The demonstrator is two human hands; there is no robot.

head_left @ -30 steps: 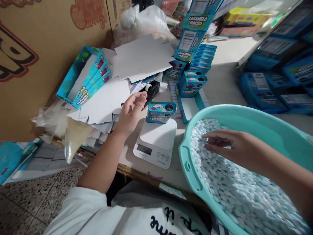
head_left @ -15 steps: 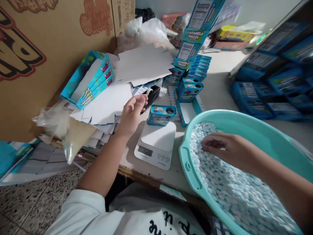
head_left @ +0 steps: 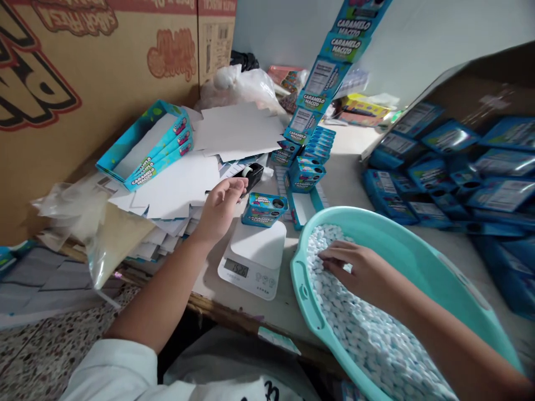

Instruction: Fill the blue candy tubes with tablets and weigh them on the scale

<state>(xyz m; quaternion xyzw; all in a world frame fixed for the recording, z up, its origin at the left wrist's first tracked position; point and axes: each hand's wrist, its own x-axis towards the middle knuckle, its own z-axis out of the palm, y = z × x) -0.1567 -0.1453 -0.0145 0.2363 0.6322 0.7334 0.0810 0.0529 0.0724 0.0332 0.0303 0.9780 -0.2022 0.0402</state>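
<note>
My left hand (head_left: 221, 206) is raised beside a black tape dispenser (head_left: 253, 177), its fingers curled together; whether anything is between them is too small to tell. A small blue box (head_left: 264, 210) stands upright on the back of a white digital scale (head_left: 254, 262) with a lit-up grey display. My right hand (head_left: 345, 262) is inside a turquoise tub (head_left: 401, 239), its fingertips bent down at the small white wrapped candies (head_left: 376, 328). What those fingertips hold, if anything, is hidden.
Blue boxes (head_left: 306, 175) and a tall stack (head_left: 320, 83) stand behind the scale. White card sheets (head_left: 238, 131) and an open blue tray (head_left: 106, 161) lie left. At right, a large carton holds many blue boxes (head_left: 449, 135). A big cardboard box (head_left: 125, 67) stands back left.
The view has shifted, showing more of the tall stack and the right-hand carton. My right hand remains low at the candies, its fingers slightly changed. My left hand stays beside the dispenser.
</note>
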